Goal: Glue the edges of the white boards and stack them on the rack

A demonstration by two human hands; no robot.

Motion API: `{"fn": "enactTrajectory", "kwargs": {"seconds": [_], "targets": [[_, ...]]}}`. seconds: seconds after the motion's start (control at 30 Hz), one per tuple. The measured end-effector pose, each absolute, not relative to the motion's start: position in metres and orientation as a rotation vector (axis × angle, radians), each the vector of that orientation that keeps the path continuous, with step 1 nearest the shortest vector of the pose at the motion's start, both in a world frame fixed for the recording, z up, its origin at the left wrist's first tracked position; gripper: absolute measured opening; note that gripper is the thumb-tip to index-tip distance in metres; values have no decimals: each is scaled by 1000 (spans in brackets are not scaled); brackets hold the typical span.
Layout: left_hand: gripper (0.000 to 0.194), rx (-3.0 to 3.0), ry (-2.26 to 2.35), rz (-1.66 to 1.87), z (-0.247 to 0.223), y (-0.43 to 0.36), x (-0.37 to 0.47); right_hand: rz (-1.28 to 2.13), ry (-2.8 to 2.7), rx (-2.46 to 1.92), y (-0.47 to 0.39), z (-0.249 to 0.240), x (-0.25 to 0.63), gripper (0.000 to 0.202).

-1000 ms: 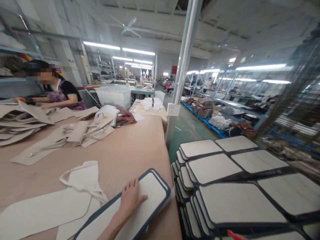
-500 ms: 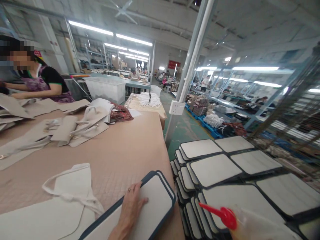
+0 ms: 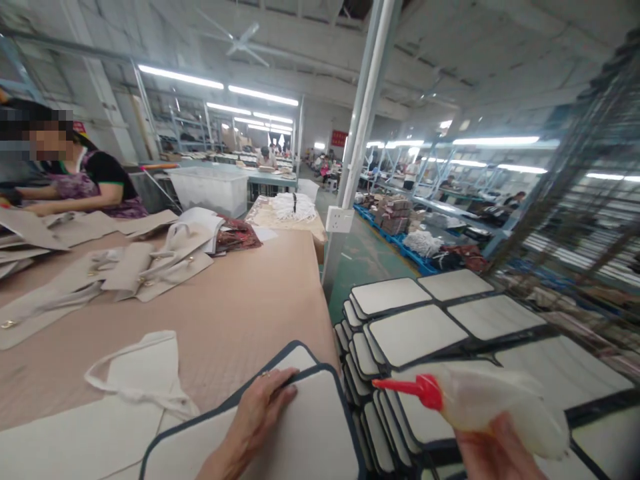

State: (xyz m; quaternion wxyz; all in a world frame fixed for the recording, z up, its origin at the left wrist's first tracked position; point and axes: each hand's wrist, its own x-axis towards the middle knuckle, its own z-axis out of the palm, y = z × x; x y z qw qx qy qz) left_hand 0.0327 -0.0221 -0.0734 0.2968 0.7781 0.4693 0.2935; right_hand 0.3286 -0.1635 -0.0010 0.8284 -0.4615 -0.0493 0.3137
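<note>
My left hand (image 3: 255,417) is over a white panel with a dark blue border (image 3: 310,420), thumb on its face and bent fingers at its far edge. A similar panel (image 3: 297,357) lies beneath it, partly covered, its far corner sticking out. My right hand (image 3: 493,447) is wrapped around a translucent squeeze bottle (image 3: 505,403) with a red pointed nozzle (image 3: 410,390). The bottle lies nearly level above stacks of similar dark-edged panels (image 3: 417,333), its nozzle pointing left. To the left of my left hand are cream pieces with a strap (image 3: 145,373).
The brown-covered table (image 3: 250,287) bears beige strapped pieces (image 3: 135,267). At the far left, a person (image 3: 107,180) sits across the table. A metal post with a socket box (image 3: 339,219) stands past its right edge. A wire rack (image 3: 575,173) rises at right.
The upper panel has shifted toward me and turned, uncovering more of the one below. My right hand has come into view, bringing the bottle up and left.
</note>
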Motion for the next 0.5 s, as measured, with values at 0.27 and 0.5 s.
{"fn": "enactTrajectory", "kwargs": {"seconds": [0.27, 0.5], "targets": [[26, 2343, 414, 236, 51, -10, 58, 716, -626, -992, -160, 51, 343, 64], [24, 2326, 79, -9, 101, -11, 85, 789, -783, -1052, -179, 69, 350, 68]]}}
